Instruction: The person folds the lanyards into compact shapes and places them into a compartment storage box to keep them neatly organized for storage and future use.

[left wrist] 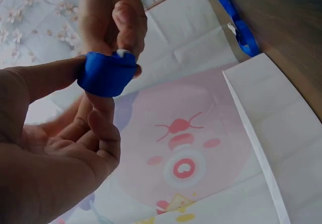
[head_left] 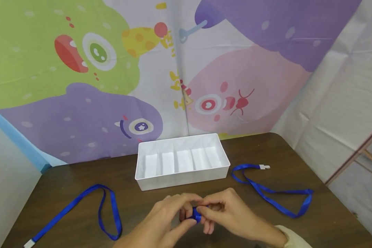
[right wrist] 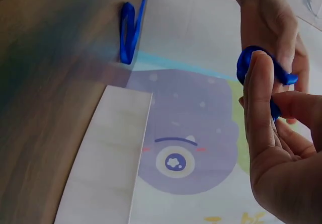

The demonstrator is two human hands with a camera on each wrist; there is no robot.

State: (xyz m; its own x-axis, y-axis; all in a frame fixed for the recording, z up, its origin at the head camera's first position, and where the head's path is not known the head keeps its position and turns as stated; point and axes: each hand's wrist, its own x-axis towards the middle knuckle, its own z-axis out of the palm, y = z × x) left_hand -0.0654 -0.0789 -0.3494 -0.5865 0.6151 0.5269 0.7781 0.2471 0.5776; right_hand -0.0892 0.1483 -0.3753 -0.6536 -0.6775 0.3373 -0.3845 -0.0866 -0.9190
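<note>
Both hands meet in front of the white box, working on a blue lanyard (head_left: 196, 215) wound into a small, tight roll. My left hand (head_left: 161, 220) pinches the roll from the left, its thumb along the lower side. From the right, my right hand (head_left: 234, 213) grips the strap between thumb and fingers. The wide coil of blue strap (left wrist: 106, 75) shows in the left wrist view, a bit of white at its upper edge. In the right wrist view a loop of strap (right wrist: 245, 65) curves around behind a raised finger; the fingers hide the rest.
A white box (head_left: 183, 179) with several divided compartments stands at the back of the brown table (head_left: 80, 172). One loose blue lanyard (head_left: 65, 210) with a white clip lies on the left, another lanyard (head_left: 268, 191) on the right. A cartoon-printed cloth (head_left: 161, 86) hangs behind.
</note>
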